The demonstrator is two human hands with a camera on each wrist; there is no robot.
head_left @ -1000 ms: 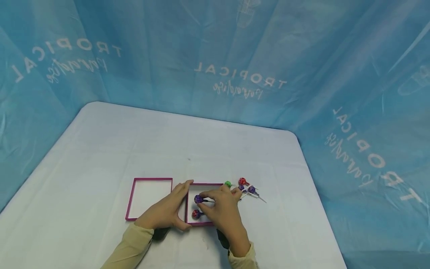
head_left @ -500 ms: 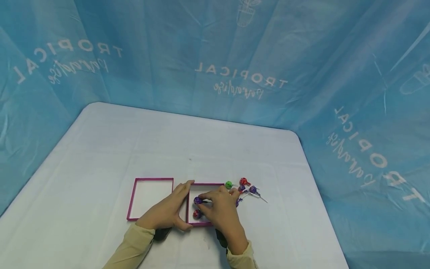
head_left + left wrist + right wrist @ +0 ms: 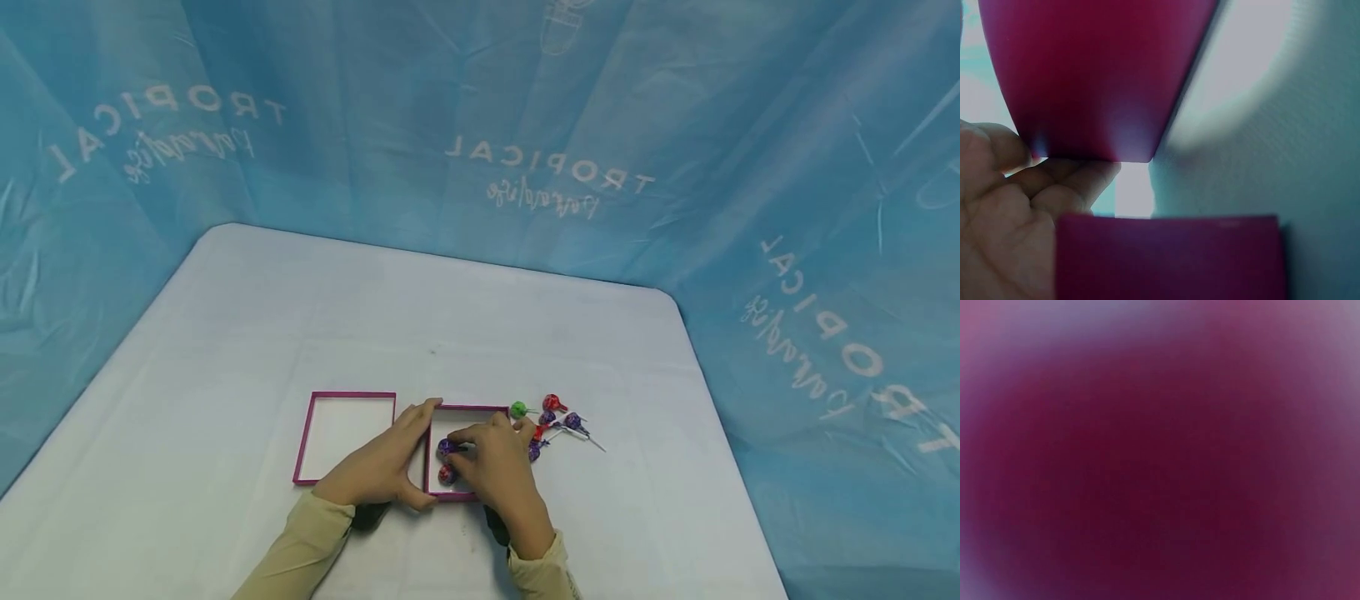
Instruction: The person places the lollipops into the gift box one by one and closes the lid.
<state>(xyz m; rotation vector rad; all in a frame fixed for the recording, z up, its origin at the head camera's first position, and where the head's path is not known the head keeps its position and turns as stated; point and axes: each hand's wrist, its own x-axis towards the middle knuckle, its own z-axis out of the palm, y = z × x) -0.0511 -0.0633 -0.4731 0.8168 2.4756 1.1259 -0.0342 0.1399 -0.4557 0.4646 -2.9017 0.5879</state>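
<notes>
A shallow white box with a magenta rim [image 3: 472, 407] sits in front of me in the head view. My left hand [image 3: 381, 463] grips its left side, fingers at the far corner and thumb at the near one; the left wrist view has fingers at the end of a magenta wall [image 3: 1097, 81]. Inside the box, thumb and index finger of my right hand [image 3: 498, 463] pinch a purple-wrapped lollipop [image 3: 445, 447], its stick partly behind the fingers. A red-and-purple lollipop [image 3: 447, 474] lies just nearer to me in the box. The right wrist view is a magenta blur.
Left of the box lies a second shallow tray with a magenta rim [image 3: 352, 394]. Beyond my right hand, several lollipops lie loosely on the white table [image 3: 480, 325], among them a green one [image 3: 518, 409], a red one [image 3: 551, 402] and a purple one [image 3: 573, 421].
The purple lollipop, pinched by my right hand, has come down slightly towards the red-and-purple one in the box. My left hand keeps its grip; the head view has shifted a little.
</notes>
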